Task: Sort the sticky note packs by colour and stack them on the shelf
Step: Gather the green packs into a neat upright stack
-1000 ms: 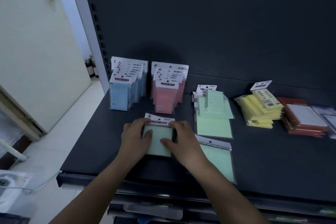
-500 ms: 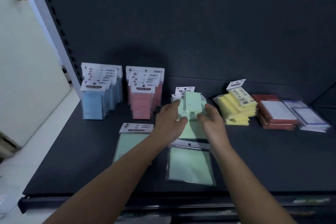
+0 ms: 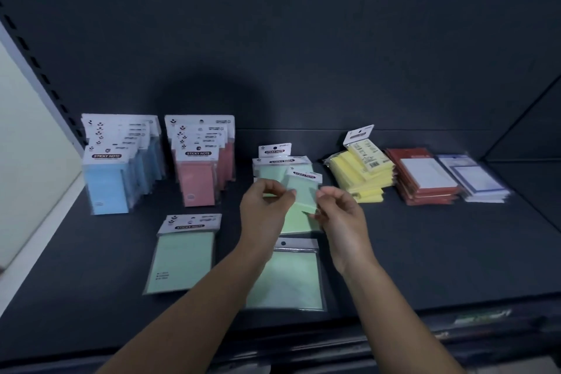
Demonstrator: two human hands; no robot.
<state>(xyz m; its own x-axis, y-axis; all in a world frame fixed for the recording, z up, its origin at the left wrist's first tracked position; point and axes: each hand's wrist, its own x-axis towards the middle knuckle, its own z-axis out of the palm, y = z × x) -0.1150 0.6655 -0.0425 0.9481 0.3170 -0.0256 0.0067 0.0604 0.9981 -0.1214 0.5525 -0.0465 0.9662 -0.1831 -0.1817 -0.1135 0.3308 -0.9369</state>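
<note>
Dark shelf (image 3: 425,252) — left hand (image 3: 264,209) and right hand (image 3: 341,215) forward, curled fingertips in a pinch on 1 small green pack (image 3: 303,194)

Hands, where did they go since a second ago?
The left hand and right hand let go of the green pack at the front left, which now lies alone, and moved back and right to the green pile. There they pinch a small pack between them. The blue stack, pink stack, yellow stack and red stack stayed put.
</note>
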